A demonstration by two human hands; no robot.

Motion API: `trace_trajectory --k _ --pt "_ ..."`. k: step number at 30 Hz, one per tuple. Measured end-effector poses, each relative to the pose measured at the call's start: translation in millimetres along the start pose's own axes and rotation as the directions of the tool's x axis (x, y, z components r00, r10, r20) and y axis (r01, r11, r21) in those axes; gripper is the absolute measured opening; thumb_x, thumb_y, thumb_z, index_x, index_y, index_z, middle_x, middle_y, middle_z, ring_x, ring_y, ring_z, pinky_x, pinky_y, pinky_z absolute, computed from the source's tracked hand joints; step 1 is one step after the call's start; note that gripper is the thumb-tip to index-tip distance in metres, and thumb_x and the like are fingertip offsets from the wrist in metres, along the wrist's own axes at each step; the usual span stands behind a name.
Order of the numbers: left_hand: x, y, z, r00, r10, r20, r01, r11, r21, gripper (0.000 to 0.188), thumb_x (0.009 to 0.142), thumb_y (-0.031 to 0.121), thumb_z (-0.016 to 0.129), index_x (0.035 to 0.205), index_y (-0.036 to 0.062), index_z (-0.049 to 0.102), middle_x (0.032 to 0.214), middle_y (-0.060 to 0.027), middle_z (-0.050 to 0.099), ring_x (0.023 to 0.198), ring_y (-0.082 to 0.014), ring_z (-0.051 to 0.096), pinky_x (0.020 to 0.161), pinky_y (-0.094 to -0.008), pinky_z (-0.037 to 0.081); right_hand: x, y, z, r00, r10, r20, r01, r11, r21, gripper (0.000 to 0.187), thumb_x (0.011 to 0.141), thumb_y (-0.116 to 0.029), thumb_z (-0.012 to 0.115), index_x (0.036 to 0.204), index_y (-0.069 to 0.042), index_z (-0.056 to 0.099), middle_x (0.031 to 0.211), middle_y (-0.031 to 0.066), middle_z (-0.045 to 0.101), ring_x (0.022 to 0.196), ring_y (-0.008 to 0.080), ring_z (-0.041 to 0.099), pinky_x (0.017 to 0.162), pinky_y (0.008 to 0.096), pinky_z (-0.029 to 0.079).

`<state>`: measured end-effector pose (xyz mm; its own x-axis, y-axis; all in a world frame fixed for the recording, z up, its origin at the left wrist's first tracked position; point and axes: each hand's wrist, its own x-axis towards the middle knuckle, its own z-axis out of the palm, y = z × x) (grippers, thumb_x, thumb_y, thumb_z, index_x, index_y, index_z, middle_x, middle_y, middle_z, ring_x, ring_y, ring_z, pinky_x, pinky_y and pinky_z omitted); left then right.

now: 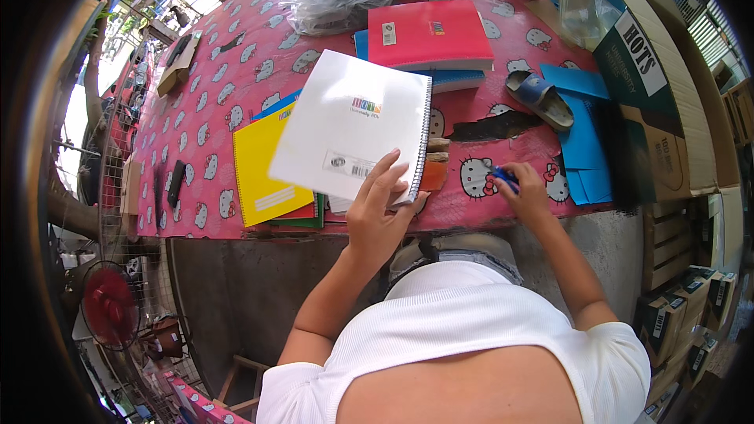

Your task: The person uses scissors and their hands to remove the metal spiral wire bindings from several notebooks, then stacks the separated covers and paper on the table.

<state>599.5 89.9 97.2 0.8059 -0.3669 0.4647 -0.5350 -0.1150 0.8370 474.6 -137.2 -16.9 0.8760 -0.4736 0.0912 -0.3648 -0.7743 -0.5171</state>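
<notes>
At five o'clock on the white spiral notebook (338,122), the left hand (375,208) has hold of the bottom corner by the coil, fingers a bit spread over the cover; can't really tell what's going on underneath. The right hand (526,188), over at four o'clock from the book, is curled round a small blue thing (505,179), maybe a pen or cutter, too covered up to say. If it were me, I'd back the book up with a flat palm, since one pinched corner probably lets the far side sag, and I'd grip the cover rather than tug the wire so the loops don't bend. Also keep the tip of whatever's in the right hand off that clean cover. Book itself looks nice: plain white, dark coil down the three o'clock side, colourful logo mid-cover, barcode label toward six, glare up top and the near-left corner blurry. It sits tilted above the pink table cover (204,165), overlapping a yellow notebook (258,165) at eight o'clock, with a red-topped stack (432,39) at one and a blue slipper (538,94) at twelve from the right hand.
</notes>
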Motion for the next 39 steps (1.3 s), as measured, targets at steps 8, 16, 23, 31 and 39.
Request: trace_trajectory --k 8,16,23,31,39 --pt "-10.2 -17.7 -8.6 0.983 0.169 0.079 -0.179 0.973 0.147 0.019 0.067 -0.007 0.076 0.084 -0.0037 0.069 0.095 -0.0144 0.07 0.08 -0.0202 0.067 0.069 -0.0276 0.053 -11.3 -115.1 -61.6 0.934 -0.358 -0.007 0.331 0.855 0.399 0.04 0.078 -0.025 0.072 0.112 -0.006 0.06 0.106 0.0151 0.057 0.101 0.0324 0.054 0.087 0.0415 0.043" --pt "-11.6 -24.4 -13.8 0.969 0.235 0.074 -0.243 0.961 0.134 0.023 0.064 -0.011 0.074 0.085 -0.0023 0.07 0.091 -0.0133 0.071 0.078 -0.0201 0.066 0.067 -0.0268 0.051 -2.1 -117.1 -53.5 0.891 -0.208 0.402 -0.168 0.673 0.72 0.036 0.085 -0.029 0.069 0.109 -0.003 0.062 0.1 0.0109 0.064 0.088 0.0238 0.062 0.078 0.0356 0.049" --pt "13.5 -23.2 -32.0 0.951 0.273 -0.148 -0.228 0.937 0.266 0.025 0.067 -0.005 0.079 0.087 0.0017 0.067 0.088 -0.0115 0.07 0.074 -0.0183 0.065 0.059 -0.0262 0.05 14.4 -96.7 -34.7 0.838 -0.133 0.529 -0.422 0.457 0.783 0.036 0.088 -0.032 0.065 0.106 -0.001 0.062 0.099 0.009 0.067 0.083 0.019 0.065 0.071 0.0321 0.051" --pt "107.9 -36.2 -207.0 0.464 0.55 -0.694 -0.335 0.834 0.438 0.017 0.09 0.012 0.063 0.086 -0.0035 0.059 0.085 -0.0103 0.065 0.074 -0.0135 0.06 0.067 -0.024 0.049 32.1 3.3 -17.9 0.977 -0.206 -0.049 0.178 0.926 -0.334 0.046 0.071 -0.045 0.074 0.092 -0.004 0.068 0.116 0.012 0.06 0.113 0.0291 0.051 0.099 0.0561 0.032" --pt "189.0 -29.5 -232.1 0.745 0.635 -0.205 -0.394 0.666 0.634 0.024 0.092 0.013 0.061 0.07 0.0039 0.058 0.059 0.0 0.05 0.052 -0.0101 0.044 0.049 -0.0246 0.036 212.6 -47.3 5.7 0.785 -0.561 -0.262 0.528 0.828 -0.191 0.021 0.069 -0.012 0.073 0.088 -0.006 0.067 0.105 0.0074 0.062 0.101 0.0292 0.056 0.087 0.0425 0.045"
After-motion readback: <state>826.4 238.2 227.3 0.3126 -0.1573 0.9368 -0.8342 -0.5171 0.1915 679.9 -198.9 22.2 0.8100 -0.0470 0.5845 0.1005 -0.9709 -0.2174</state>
